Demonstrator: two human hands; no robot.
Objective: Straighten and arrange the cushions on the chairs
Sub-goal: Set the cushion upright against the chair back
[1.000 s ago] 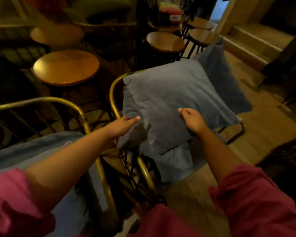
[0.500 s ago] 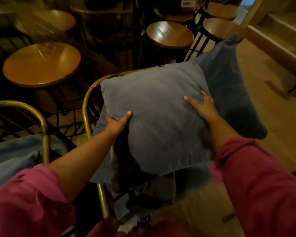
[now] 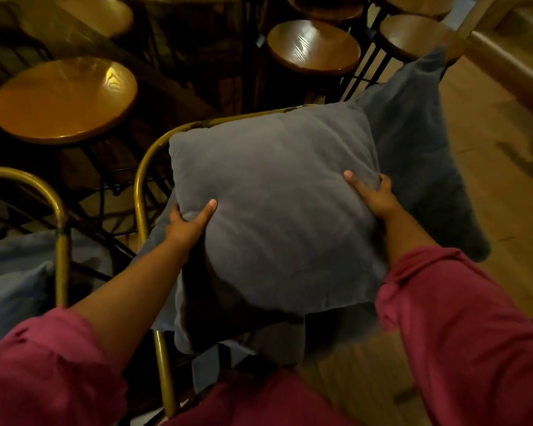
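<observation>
cushion is sitting between the left hand and right hand, both squeezing its sides over the chair.

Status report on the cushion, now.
Both hands, left hand and right hand, gripping grey cushion by its sides. Cushion over brass-framed chair. Second cushion behind. Nothing blocking.

You are looking at a square grey-blue fabric cushion, plump and tilted, its face turned up toward you, over the seat of a brass-coloured metal tube chair. Behind it on the far right a second grey-blue cushion stands against the chair, partly covered by the first. Near left, another brass-coloured tube chair holds a pale blue cushion.
</observation>
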